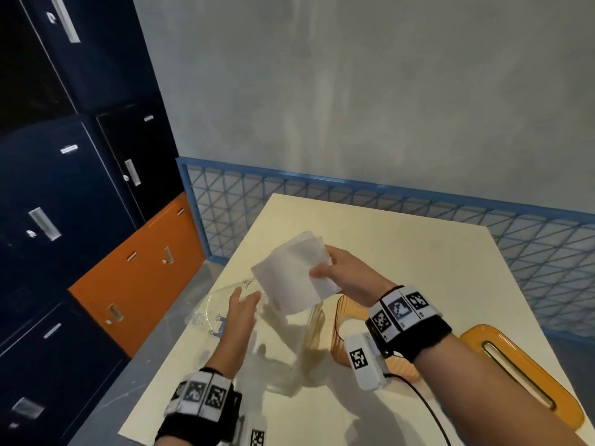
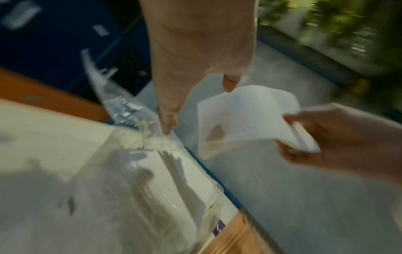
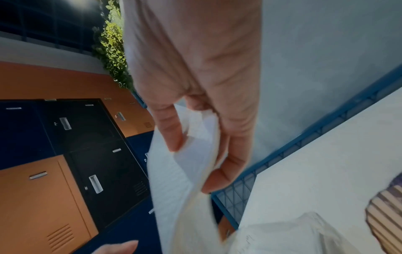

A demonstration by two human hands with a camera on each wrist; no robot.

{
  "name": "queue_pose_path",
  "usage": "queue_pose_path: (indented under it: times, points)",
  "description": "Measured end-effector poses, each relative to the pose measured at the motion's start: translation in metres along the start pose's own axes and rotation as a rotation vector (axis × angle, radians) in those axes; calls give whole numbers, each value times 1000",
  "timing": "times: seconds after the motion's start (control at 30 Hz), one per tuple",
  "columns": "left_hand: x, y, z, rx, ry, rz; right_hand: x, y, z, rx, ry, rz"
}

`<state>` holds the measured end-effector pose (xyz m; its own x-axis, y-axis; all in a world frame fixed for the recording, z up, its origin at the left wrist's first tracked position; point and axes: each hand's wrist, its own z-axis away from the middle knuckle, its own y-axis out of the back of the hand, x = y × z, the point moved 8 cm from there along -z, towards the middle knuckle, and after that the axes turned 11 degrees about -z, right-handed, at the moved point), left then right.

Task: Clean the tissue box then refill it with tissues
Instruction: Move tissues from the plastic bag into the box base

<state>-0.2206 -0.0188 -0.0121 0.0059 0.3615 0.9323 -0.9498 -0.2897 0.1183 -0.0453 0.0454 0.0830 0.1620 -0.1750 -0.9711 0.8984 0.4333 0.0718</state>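
Observation:
My right hand pinches a thick stack of white tissues by one end and holds it in the air above the table, thumb on one face and fingers on the other. The stack bends downward. Just below and to the left, my left hand has straight fingers touching the crumpled clear plastic wrapper, thumb apart. The translucent orange tissue box stands open on the table, partly hidden by my right wrist. Its orange lid with a slot lies at the right.
The cream table ends at a blue mesh fence along its far side. Dark blue and orange lockers stand to the left, across a strip of grey floor. A black cable runs from my right wrist over the near table edge.

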Motion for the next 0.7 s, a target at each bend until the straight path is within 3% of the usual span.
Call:
queue_pose_path:
  times: [0.07,0.13,0.23,0.33,0.43,0.7]
  points:
    - [-5,1,-12,-87,41,112,1,-4,0,6,57,-31]
    - [5,3,-16,-109,-23,87,8,-5,-1,37,105,-91]
    - [21,13,-19,-33,-128,36,25,-3,-2,122,112,-188]
    - [21,22,-19,101,-211,-178,57,-2,-3,218,72,-211]
    - [5,12,-15,108,-210,-282,95,-5,-7,303,-8,-160]
    - [11,11,-15,182,-266,-225,99,2,-17,340,-11,-127]
